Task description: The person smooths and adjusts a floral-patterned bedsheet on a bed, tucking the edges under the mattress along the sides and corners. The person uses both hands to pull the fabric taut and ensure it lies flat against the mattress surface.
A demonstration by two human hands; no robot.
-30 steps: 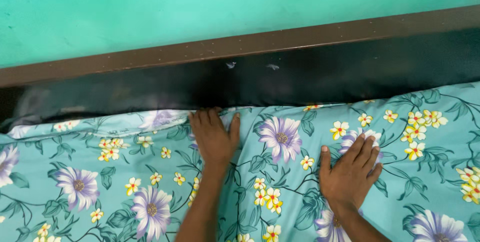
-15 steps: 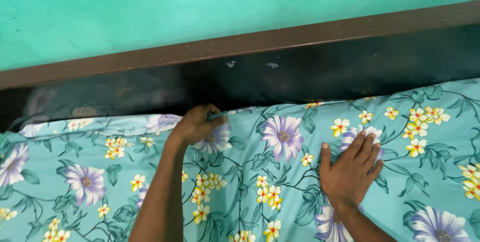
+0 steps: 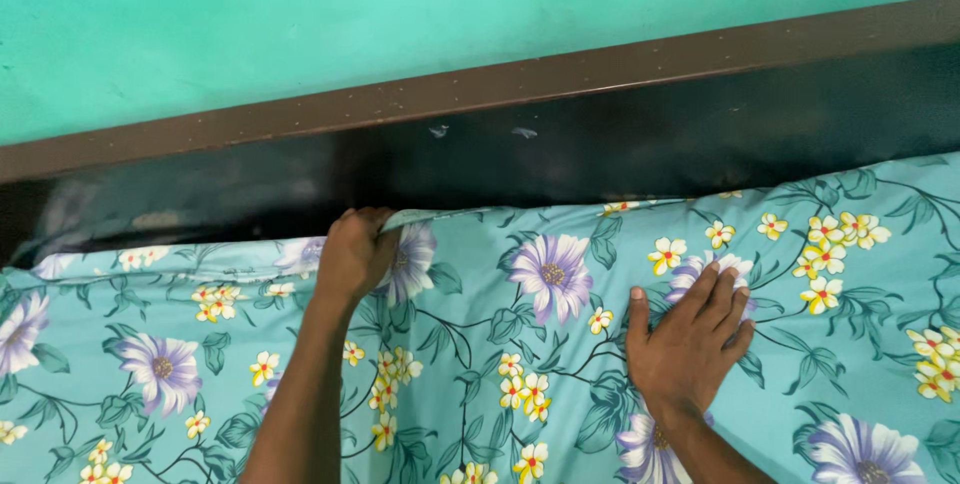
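The wall (image 3: 400,14) is green, and below it runs the dark headboard (image 3: 600,144). The bed is covered by a floral sheet (image 3: 480,344), which reaches the headboard. It looks light and soft, easy to crease, so I think the hemmed edge is the best place to take it. The left hand (image 3: 355,254) is closed on that edge. The right hand (image 3: 690,339) lies open and flat on the sheet. No containers are here.

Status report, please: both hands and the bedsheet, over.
Left hand closed on the floral bedsheet edge at the dark headboard. Right hand flat on the sheet, open. Nothing on the sheet near either hand.
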